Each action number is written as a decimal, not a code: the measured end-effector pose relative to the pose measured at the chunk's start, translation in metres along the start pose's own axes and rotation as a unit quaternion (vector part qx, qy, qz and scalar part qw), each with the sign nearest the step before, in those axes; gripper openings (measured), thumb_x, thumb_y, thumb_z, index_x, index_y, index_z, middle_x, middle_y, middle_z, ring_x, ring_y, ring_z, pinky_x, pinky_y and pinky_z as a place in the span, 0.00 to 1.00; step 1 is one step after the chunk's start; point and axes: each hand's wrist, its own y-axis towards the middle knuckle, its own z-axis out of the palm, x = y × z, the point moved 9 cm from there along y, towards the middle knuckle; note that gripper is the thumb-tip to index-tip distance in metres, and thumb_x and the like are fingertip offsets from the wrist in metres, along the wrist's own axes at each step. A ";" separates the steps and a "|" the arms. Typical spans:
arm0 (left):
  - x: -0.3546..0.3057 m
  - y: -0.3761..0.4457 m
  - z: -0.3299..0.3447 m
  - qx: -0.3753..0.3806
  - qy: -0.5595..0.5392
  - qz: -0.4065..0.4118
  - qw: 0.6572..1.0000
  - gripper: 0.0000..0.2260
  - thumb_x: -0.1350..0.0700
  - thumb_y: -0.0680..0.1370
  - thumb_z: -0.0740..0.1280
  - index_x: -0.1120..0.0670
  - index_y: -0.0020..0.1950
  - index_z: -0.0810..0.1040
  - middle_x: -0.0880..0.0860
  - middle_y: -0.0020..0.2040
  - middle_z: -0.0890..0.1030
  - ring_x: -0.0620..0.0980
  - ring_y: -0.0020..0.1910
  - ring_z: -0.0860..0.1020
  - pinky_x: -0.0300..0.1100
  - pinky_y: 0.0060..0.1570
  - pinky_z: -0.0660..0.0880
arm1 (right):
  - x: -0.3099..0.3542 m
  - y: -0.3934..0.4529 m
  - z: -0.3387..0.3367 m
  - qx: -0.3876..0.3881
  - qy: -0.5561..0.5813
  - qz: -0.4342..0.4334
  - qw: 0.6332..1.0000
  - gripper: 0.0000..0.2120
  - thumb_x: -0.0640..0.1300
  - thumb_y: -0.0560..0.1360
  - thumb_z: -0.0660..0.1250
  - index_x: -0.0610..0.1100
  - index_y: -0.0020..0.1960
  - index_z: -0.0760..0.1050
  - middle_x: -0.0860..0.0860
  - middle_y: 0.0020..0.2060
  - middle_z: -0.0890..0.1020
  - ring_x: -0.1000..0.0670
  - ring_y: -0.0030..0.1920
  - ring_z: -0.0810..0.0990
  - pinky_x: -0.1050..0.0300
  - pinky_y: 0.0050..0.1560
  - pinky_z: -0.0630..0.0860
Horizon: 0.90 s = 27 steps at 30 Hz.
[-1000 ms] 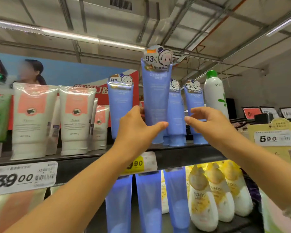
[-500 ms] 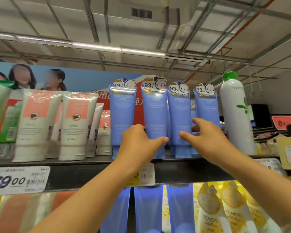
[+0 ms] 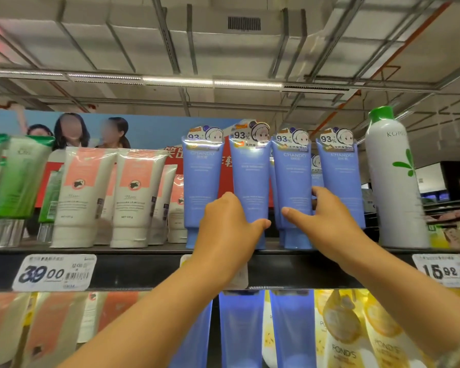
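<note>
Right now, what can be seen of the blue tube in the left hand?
The blue tube is glossy plastic, standing upright, cap down, on the upper shelf, second from the left of four in front. Its flat crimped top carries a card tag printed 93% with a cartoon face. The front print is too blurred to read. The left hand grips its lower part, thumb across the front. The neighbour tube, gripped by the right hand, stands beside it.
</note>
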 end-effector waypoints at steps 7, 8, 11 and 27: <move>0.003 0.000 0.001 -0.004 0.031 -0.008 0.999 0.21 0.47 0.72 0.72 0.59 0.56 0.75 0.56 0.54 0.80 0.54 0.54 0.77 0.43 0.48 0.74 | 0.001 -0.002 0.001 -0.011 0.020 -0.011 1.000 0.20 0.44 0.72 0.71 0.40 0.61 0.70 0.44 0.57 0.78 0.44 0.56 0.77 0.48 0.56 0.75; 0.003 0.000 0.002 -0.002 0.034 -0.008 0.999 0.21 0.47 0.72 0.71 0.59 0.56 0.74 0.56 0.54 0.80 0.54 0.54 0.77 0.43 0.48 0.74 | 0.001 -0.002 0.001 -0.012 0.025 -0.013 1.000 0.20 0.44 0.72 0.71 0.40 0.61 0.70 0.44 0.57 0.78 0.44 0.56 0.77 0.47 0.57 0.75; 0.004 0.000 0.003 0.000 0.039 -0.011 0.999 0.20 0.47 0.72 0.71 0.59 0.56 0.74 0.56 0.54 0.79 0.55 0.53 0.77 0.43 0.47 0.74 | 0.003 -0.003 -0.001 -0.014 0.034 -0.024 0.999 0.21 0.43 0.73 0.71 0.40 0.62 0.70 0.45 0.57 0.77 0.45 0.56 0.77 0.48 0.57 0.74; -0.022 -0.048 -0.032 0.027 -0.150 0.018 0.988 0.15 0.48 0.73 0.70 0.49 0.58 0.78 0.47 0.51 0.82 0.39 0.43 0.79 0.33 0.45 0.76 | 0.034 -0.052 -0.026 -0.027 0.264 -0.067 0.962 0.22 0.43 0.71 0.71 0.46 0.62 0.70 0.55 0.53 0.79 0.61 0.48 0.79 0.67 0.43 0.78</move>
